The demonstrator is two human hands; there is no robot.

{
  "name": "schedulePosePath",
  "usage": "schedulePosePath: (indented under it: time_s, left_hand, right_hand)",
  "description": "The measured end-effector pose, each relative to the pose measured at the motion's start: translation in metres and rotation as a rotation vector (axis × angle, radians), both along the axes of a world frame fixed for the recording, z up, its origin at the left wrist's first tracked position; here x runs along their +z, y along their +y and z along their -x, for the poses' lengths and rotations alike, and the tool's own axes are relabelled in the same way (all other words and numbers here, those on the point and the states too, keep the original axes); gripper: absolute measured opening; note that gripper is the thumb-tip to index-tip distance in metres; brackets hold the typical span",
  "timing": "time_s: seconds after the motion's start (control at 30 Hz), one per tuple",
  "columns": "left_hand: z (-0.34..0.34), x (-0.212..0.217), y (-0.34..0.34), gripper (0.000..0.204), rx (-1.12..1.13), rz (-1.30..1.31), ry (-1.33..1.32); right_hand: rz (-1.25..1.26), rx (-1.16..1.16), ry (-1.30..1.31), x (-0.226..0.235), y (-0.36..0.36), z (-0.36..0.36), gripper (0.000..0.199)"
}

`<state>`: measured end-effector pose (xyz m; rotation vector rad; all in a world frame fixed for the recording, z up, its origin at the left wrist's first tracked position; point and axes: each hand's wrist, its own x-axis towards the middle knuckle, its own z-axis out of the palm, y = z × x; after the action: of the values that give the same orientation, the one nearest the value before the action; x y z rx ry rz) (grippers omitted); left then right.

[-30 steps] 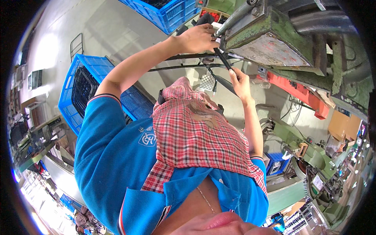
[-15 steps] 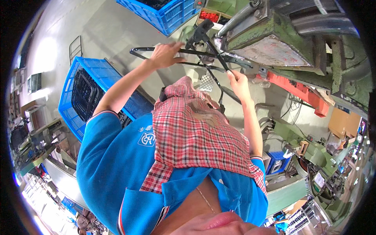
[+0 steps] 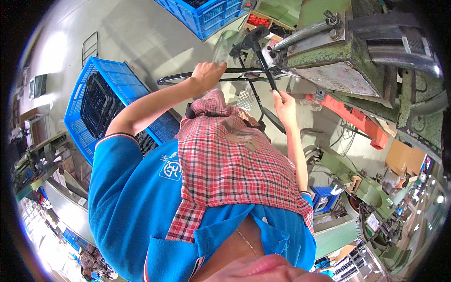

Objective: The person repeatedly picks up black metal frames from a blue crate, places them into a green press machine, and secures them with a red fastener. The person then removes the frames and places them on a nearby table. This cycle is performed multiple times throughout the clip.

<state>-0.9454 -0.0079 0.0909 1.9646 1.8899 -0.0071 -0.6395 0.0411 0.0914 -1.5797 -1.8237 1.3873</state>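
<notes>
We work at a large green press machine [image 3: 357, 56], its grey die block worn and paint-chipped, standing above and to the right of our arms. To our left sits a blue plastic crate [image 3: 94, 101] loaded with black frames; a second blue crate [image 3: 206, 14] stands further off, near the top edge. A red plaid apron [image 3: 230, 155] covers our blue shirt.

The work piece is a long black metal frame [image 3: 249, 75], held in the air in front of the press, its far end near the die block and its near end reaching toward the left crate.

Our left hand [image 3: 206, 75] is closed around the frame's horizontal bar. Our right hand [image 3: 284, 101] pinches the lower end of a slanted bar of the same frame between fingers and thumb. Both grips are firm and closed on the frame.

To do this step well, we judge that both hands should keep the frame level, guide it by the bars only, and stay well apart from the die opening.

Compared with half a second ago, the frame's horizontal bar has shifted right and lower in view, our left hand has travelled with it, and our right hand remains at the slanted bar.
</notes>
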Motion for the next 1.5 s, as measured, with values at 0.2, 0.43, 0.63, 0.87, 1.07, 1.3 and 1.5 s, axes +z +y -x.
schedulePosePath:
  time_s: [0.2,0.43,0.63,0.87,1.07,1.3,1.5]
  left_hand:
    - [-0.002,0.007,0.001,0.018,-0.004,-0.01,0.011]
    - [-0.005,0.009,-0.009,0.02,-0.012,0.0,-0.064]
    - [-0.011,0.024,-0.005,0.018,-0.001,0.05,-0.027]
    - [-0.01,0.007,-0.011,0.017,0.008,-0.008,-0.069]
    - [-0.009,0.011,-0.009,0.017,0.01,0.061,-0.09]
    - [-0.012,0.013,-0.01,0.019,0.002,0.09,-0.111]
    - [-0.006,0.007,-0.012,0.022,-0.02,0.08,-0.195]
  right_hand:
    - [0.057,-0.004,-0.027,0.009,0.0,0.0,0.032]
    - [-0.004,-0.017,-0.033,0.006,-0.004,0.004,0.03]
    - [0.077,-0.071,-0.002,0.024,-0.007,0.01,0.028]
    - [-0.003,-0.019,-0.077,0.001,-0.006,0.002,0.026]
    - [0.014,0.004,-0.128,0.023,-0.001,0.007,0.027]
    - [-0.107,-0.055,-0.126,0.01,-0.015,0.01,0.027]
    - [-0.217,0.008,-0.195,0.012,-0.016,0.005,0.026]
